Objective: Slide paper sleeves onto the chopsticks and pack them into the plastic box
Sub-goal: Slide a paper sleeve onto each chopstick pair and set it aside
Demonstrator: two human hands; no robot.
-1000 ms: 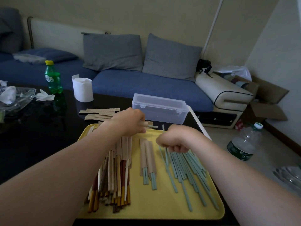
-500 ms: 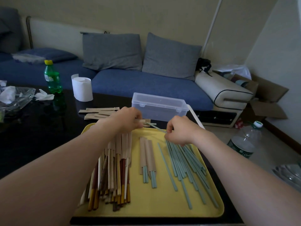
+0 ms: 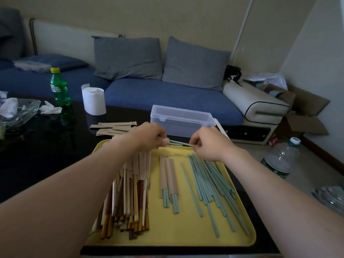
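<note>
Green bottle and paper roll on the dark table, blue sofa behind

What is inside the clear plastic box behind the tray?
The plastic box is closed; through its clear walls nothing shows inside. The left hand and right hand cover its lower front.

The single wide-angle camera, worn on the head, is looking forward and down across the near yellow tray (both forearms are filling the bottom corners) and is facing the blue sofa farther off.
</note>
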